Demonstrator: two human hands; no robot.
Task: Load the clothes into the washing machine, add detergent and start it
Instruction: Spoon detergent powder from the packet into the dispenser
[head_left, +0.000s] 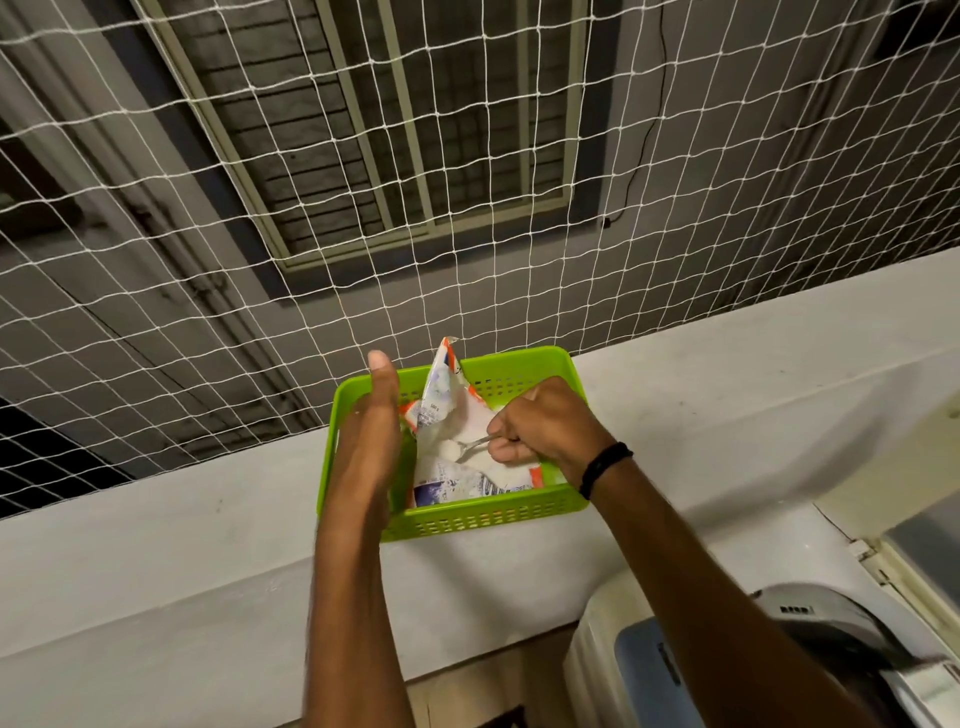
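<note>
A green plastic basket (519, 366) sits on a white ledge (727, 374). Inside it lies an opened white, orange and blue detergent packet (447, 395) with white powder showing. My right hand (540, 426) pinches a metal spoon (470, 448) whose bowl sits in the powder. My left hand (371, 431) stands edge-on with straight fingers against the basket's left side, next to the packet. The washing machine (810, 639) shows at the lower right, its top partly hidden by my right forearm.
A white safety net (311, 208) stretches above and behind the ledge, close behind the basket. Beyond it are a grey wall and a barred window (395, 130). A black band circles my right wrist (605, 467).
</note>
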